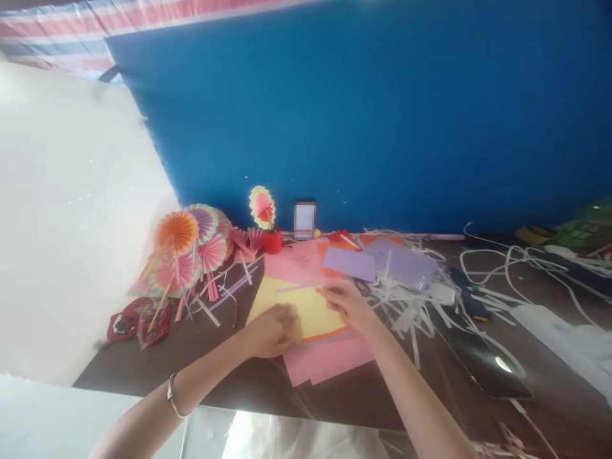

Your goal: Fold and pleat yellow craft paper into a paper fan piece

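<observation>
Over a yellow paper sheet [310,312] on the table, my right hand [347,304] pinches the end of a thin purple paper strip [297,289] that points left. My left hand [277,329] rests at the left part of the yellow sheet, its fingers curled and smeared by motion; whether they hold anything is not visible. An orange edge shows beneath the yellow sheet's near side. Pink paper sheets [325,363] lie under the stack and stick out toward me and at the back.
Purple sheets [349,263] and a heap of white paper strips [406,306] lie to the right, near a dark phone [488,366] and white cables [514,261]. Folded paper rosettes [176,233] crowd the left. A red pot [272,241] and an upright screen [305,220] stand behind.
</observation>
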Available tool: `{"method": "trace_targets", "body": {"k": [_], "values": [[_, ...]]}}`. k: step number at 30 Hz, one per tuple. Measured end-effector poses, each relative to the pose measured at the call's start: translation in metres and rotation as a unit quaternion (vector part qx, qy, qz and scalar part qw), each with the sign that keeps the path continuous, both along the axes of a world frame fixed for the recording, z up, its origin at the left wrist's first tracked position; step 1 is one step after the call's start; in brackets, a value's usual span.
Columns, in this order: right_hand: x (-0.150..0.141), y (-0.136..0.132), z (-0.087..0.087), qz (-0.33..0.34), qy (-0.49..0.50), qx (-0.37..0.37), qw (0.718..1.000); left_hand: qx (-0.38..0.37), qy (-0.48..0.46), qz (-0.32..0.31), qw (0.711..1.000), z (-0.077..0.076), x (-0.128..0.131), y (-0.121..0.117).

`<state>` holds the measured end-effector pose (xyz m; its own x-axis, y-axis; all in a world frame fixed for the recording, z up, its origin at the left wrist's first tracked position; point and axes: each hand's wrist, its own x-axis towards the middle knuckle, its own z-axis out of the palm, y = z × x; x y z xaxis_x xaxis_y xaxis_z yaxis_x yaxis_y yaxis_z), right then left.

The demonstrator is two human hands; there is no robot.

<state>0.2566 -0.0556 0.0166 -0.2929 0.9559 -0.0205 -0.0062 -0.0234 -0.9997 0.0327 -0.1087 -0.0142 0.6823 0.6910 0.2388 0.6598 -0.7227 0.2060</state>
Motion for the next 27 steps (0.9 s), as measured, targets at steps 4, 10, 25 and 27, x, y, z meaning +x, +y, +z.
{"method": "trace_targets", "body": {"k": [4,10,25,27], "values": [[-0.012,0.003,0.023,0.062,-0.155,-0.008,0.986,0.054,0.055,0.018,0.997,-0.022,0.028,-0.001],[-0.03,0.032,0.041,0.162,-0.334,0.007,0.929,0.115,0.043,0.092,0.988,-0.028,0.033,-0.007],[-0.078,0.079,0.02,0.325,-0.414,-0.029,0.85,0.046,0.036,0.115,0.992,-0.024,0.031,-0.021],[-0.08,0.081,0.016,0.336,-0.419,-0.039,0.843,0.046,0.045,0.116,0.991,-0.025,0.03,-0.022]]}}
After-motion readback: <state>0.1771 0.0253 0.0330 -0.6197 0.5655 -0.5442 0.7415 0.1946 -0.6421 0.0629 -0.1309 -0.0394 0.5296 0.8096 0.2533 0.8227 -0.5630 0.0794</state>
